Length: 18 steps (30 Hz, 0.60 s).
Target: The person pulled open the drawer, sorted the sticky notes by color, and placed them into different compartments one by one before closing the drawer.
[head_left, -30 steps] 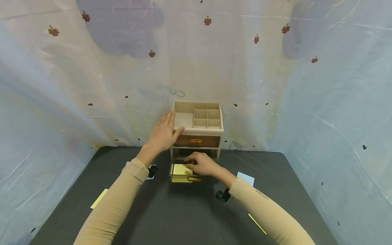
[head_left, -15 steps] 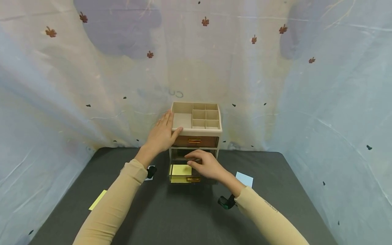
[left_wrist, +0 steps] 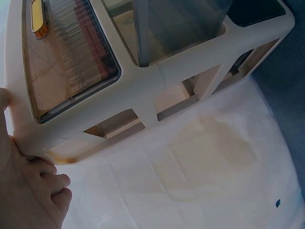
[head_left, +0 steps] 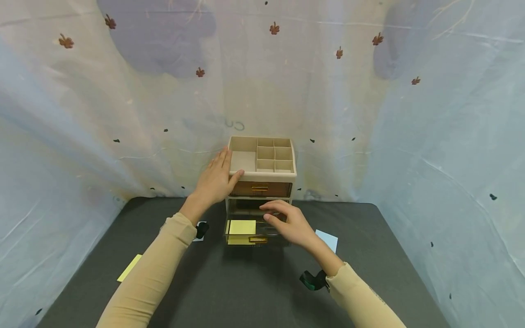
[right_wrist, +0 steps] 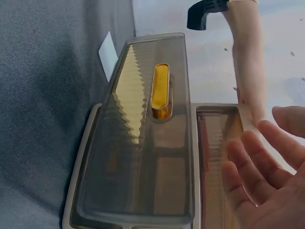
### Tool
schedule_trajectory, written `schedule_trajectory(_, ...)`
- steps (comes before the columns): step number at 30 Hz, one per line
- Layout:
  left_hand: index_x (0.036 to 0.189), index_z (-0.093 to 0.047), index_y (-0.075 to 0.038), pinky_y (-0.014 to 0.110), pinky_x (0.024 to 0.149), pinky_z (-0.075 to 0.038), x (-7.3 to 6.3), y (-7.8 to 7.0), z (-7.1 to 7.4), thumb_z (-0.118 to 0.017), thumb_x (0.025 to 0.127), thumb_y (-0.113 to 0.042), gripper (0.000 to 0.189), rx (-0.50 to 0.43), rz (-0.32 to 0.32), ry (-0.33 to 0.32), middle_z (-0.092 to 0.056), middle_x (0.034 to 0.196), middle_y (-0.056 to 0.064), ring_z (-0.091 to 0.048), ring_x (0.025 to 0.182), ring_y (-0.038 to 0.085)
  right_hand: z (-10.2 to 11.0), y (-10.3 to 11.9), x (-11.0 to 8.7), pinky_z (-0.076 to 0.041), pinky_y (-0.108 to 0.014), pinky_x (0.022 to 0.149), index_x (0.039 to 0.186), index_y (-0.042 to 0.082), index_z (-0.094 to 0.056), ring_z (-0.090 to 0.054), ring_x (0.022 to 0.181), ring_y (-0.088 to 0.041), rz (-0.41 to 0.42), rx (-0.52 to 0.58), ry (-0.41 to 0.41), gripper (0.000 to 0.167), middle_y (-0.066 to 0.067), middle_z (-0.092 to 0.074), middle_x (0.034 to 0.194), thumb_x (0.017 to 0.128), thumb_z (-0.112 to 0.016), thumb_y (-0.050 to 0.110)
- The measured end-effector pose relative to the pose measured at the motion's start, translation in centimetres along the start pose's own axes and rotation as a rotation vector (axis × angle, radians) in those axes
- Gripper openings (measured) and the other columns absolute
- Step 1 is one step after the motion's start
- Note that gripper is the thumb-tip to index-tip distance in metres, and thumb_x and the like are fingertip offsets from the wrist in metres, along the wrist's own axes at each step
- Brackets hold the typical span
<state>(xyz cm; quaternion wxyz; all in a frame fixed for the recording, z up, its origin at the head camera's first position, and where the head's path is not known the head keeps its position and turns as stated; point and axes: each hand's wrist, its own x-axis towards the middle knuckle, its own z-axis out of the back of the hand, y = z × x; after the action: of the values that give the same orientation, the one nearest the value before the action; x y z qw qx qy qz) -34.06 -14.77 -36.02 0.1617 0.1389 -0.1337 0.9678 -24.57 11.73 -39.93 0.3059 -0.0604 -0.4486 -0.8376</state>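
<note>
A cream desktop drawer unit (head_left: 262,175) stands against the curtain. My left hand (head_left: 213,182) rests against its upper left corner, fingers straight along the side and thumb on the front rim. Below the brown-tinted top drawer (head_left: 242,188), a clear smoky drawer (head_left: 272,238) with a gold handle (right_wrist: 161,90) is pulled out. Yellow sticky notes (head_left: 242,227) lie in its left part, showing through the plastic in the right wrist view. My right hand (head_left: 289,223) hovers over the drawer's right side, fingers loosely bent, holding nothing.
On the dark table (head_left: 246,296), a blue sticky note (head_left: 327,239) lies to the right, partly behind my right wrist. A yellow note (head_left: 129,268) lies beside my left forearm. Another pale note (head_left: 198,238) shows beside the left wrist camera (head_left: 202,230). A patterned curtain (head_left: 262,91) hangs behind.
My right hand has come up from the yellow sticky notes in the drawer and moved to the right, its fingers spreading apart. The left hand keeps its place on the drawer unit.
</note>
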Motion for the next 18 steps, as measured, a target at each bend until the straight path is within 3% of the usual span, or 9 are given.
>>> schedule_trajectory(9, 0.166, -0.005, 0.001, 0.052, 0.129, -0.014, -0.1, 0.0, 0.1, -0.026, 0.109, -0.063, 0.088, -0.002, -0.013, 0.003, -0.001, 0.174, 0.019, -0.01, 0.16, 0.038, 1.4, -0.6, -2.4, -0.057, -0.041, 0.095, 0.132, 0.017, -0.071, -0.067, 0.113, -0.019, -0.007, 0.054, -0.107, 0.028, -0.001, -0.067, 0.133, 0.104, -0.067, 0.023)
schedule_trajectory(18, 0.166, -0.003, 0.0, 0.054, 0.128, -0.014, -0.1, 0.0, 0.1, -0.025, 0.108, -0.064, 0.089, -0.007, -0.013, 0.009, 0.0, 0.174, 0.019, -0.009, 0.16, 0.038, 2.7, -1.8, -4.7, -0.057, -0.034, 0.093, 0.129, 0.013, -0.072, -0.067, 0.112, -0.016, -0.022, 0.036, -0.194, 0.027, -0.001, -0.07, 0.127, 0.103, -0.068, 0.017)
